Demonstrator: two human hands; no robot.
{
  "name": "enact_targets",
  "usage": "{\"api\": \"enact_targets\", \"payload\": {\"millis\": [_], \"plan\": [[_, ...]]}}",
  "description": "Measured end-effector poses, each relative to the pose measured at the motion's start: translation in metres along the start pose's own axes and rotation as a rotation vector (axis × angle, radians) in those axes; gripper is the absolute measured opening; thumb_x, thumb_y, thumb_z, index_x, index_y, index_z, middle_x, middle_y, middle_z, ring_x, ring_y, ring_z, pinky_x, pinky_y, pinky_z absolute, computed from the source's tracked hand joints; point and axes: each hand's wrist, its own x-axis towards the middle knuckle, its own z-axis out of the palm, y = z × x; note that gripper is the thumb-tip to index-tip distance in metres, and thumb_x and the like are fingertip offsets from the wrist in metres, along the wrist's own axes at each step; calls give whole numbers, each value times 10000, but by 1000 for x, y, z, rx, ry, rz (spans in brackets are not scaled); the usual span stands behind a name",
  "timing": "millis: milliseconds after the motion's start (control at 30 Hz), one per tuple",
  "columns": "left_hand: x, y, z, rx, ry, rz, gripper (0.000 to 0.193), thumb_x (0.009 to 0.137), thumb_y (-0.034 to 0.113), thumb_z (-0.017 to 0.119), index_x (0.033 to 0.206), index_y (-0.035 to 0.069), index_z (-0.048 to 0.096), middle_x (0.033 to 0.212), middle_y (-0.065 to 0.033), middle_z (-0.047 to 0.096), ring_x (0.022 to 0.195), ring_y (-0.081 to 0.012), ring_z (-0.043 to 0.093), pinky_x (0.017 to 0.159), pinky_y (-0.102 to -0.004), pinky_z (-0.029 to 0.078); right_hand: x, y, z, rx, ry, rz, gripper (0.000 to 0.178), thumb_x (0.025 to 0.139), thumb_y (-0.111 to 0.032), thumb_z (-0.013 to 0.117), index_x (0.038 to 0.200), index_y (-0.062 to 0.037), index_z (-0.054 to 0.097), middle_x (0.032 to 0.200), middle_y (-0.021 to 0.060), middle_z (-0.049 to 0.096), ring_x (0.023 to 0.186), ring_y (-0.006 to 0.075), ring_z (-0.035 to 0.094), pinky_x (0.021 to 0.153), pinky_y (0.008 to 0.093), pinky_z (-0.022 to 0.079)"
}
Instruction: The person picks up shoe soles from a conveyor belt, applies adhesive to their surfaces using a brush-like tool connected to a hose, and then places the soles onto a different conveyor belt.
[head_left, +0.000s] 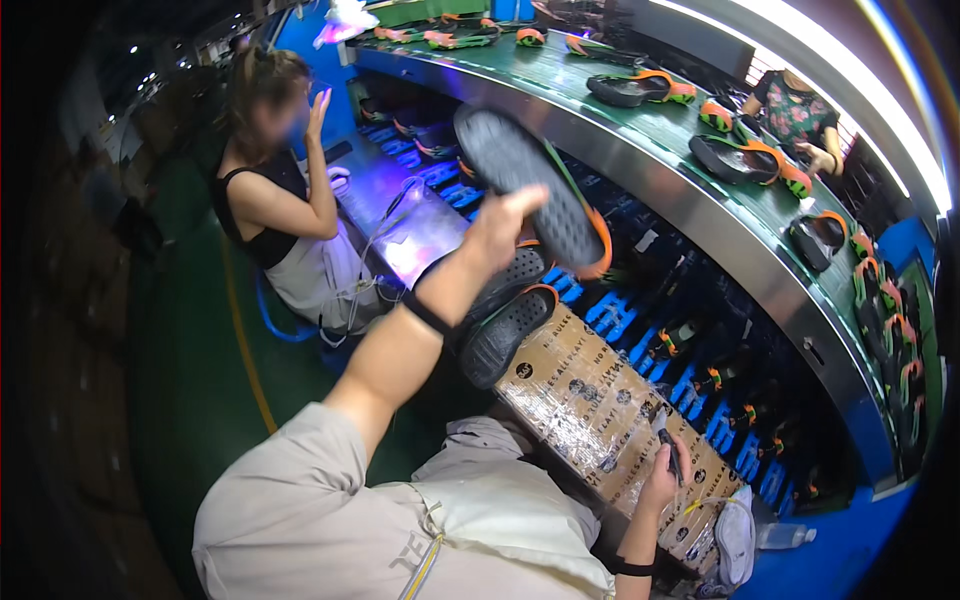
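Observation:
Raised above the bench, my left hand (497,228) is closed on a black shoe (510,150) with an orange and green edge. Its dark, dimpled sole-shaped face is turned toward me. Two more black shoes lie below that hand: one (495,345) at the end of the printed brown covering (570,385), the other (518,272) just behind it. My right hand (668,475) is low over the covering, its fingers wrapped round a slim dark-handled tool (672,452) with a pale tip. The kind of tool is too small to make out.
A conveyor belt (640,62) carrying several black and orange shoes curves round the far side. Shoes stand on blue racks (610,320) under it. One person (275,170) sits at left, another (795,110) stands beyond the belt. A plastic bottle (785,536) lies at lower right.

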Motion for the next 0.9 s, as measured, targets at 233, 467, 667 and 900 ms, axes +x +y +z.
{"api": "enact_targets", "payload": {"millis": [233, 467, 667, 900], "plan": [[-134, -121, 24, -355, -411, -386, 647, 987, 349, 728, 1506, 7, 551, 1440, -234, 666, 1322, -430, 663, 1184, -561, 495, 3, -59, -4, 506, 11, 245, 236, 1012, -106, 706, 1201, 34, 727, 887, 0, 657, 726, 55, 529, 651, 223, 413], [-183, -163, 42, -631, -235, -640, 1000, 991, 862, 420, 1608, 77, 483, 1545, -155, 605, 1429, -372, 580, 1241, -558, 429, 8, -110, 41, 425, -246, 213, 252, 984, -78, 753, 1211, 30, 743, 970, 31, 728, 839, 82, 634, 756, 230, 499], [-194, -166, 54, -672, -289, -742, 919, 1082, 785, 181, 1659, 106, 407, 1596, -125, 558, 1458, -285, 553, 1231, -496, 448, 30, -133, 85, 404, -272, 132, 226, 998, -67, 742, 1213, -3, 772, 982, 7, 743, 820, 44, 611, 737, 216, 490], [-196, -175, 64, -484, -277, -588, 772, 1156, 646, 154, 1612, 94, 441, 1541, -121, 583, 1420, -260, 572, 1227, -467, 457, 16, -131, 89, 74, -334, -40, 214, 980, -81, 753, 1187, -46, 797, 1052, 52, 775, 927, 132, 695, 847, 286, 536]]}}
